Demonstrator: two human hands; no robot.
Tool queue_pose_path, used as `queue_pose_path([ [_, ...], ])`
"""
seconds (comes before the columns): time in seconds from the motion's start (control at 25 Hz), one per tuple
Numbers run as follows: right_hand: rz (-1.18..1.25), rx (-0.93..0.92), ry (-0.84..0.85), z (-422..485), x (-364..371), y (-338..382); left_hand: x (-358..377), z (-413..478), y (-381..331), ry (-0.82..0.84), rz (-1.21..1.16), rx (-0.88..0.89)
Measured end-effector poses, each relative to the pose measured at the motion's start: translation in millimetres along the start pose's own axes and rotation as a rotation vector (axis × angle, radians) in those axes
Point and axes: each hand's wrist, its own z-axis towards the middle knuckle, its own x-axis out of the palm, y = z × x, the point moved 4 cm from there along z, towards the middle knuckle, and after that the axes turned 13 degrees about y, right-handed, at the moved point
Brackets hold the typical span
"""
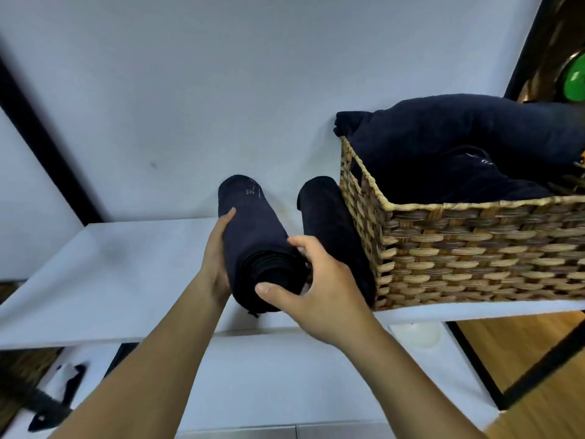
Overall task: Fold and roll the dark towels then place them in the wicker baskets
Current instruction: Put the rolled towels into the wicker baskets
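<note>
Holding one rolled dark towel (256, 236) in both hands, just over the white shelf (110, 280); cupping its left side with the left hand (218, 258), with fingers wrapped round the cloth; pinching its near end (the end with the swirl of layers) with the right hand (319, 289), with thumb low and fingers bent over the top edge. Pointing the roll away from the body, toward the white wall (221, 74); cannot tell if touching the shelf or lifted a little. Just to the right, a second rolled towel (332, 229), lying on the shelf beside the first, right up against the wicker basket (474, 248); inside the basket, a heap of loose dark towels (443, 147), not rolled, puffing up over the rim and hanging over the far left corner. Past the basket at the top right, something round and green (576, 80), too blurry to name; down at the bottom left, a black thing (47, 410) on a lower white surface (253, 391), also blurry; under the shelf on the right, wooden floor (522, 343).
</note>
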Motion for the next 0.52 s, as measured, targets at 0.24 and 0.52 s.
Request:
queue_pose_path([
  [0.24, -0.722, 0.315, -0.036, 74, -11, -43, -57, -32, -13, -0.305, 0.279, -0.057],
  [0.52, -0.391, 0.658, 0.002, 112, -27, -69, -89, -31, -18, -0.251, 0.451, -0.172],
])
